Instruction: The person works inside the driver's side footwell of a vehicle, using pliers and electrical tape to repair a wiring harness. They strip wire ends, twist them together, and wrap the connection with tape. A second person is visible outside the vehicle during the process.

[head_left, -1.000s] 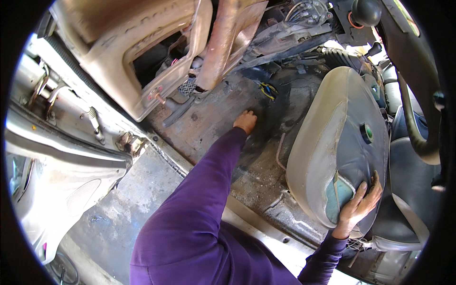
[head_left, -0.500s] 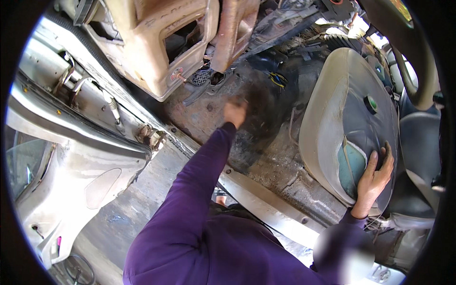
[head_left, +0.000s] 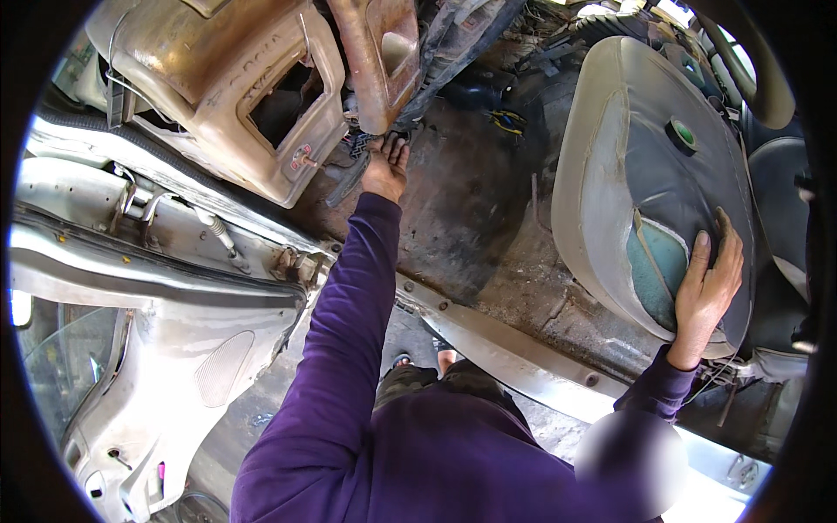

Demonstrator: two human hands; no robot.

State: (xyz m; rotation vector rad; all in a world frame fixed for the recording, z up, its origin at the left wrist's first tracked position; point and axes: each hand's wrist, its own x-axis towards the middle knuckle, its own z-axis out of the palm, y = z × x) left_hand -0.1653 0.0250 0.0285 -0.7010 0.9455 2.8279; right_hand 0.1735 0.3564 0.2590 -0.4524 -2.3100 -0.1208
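Note:
My left hand (head_left: 386,173) reaches in under the worn brown dashboard trim (head_left: 377,78). Its fingers are slightly curled and apart, tips up by the trim's lower end, and I make out nothing in them. Right beside it lie a dark bar-like part (head_left: 349,179) and a piece with a black-and-white pattern, partly covered by the hand. My right hand (head_left: 708,288) lies with fingers stretched out on the grey car seat (head_left: 602,166), next to a tear that bares blue-green foam (head_left: 656,275). A round dark piece with a green centre (head_left: 683,136) sits on the seat.
Yellow-and-dark pliers (head_left: 507,122) lie on the stained bare floor (head_left: 462,209) of the car. To the left is the open door (head_left: 166,357), with the metal sill (head_left: 488,336) in front of me. A steering wheel (head_left: 767,87) shows at the far right.
My left hand has moved from over the floor, left and forward to the lower end of the dashboard trim. The right hand stays on the seat. The view has shifted.

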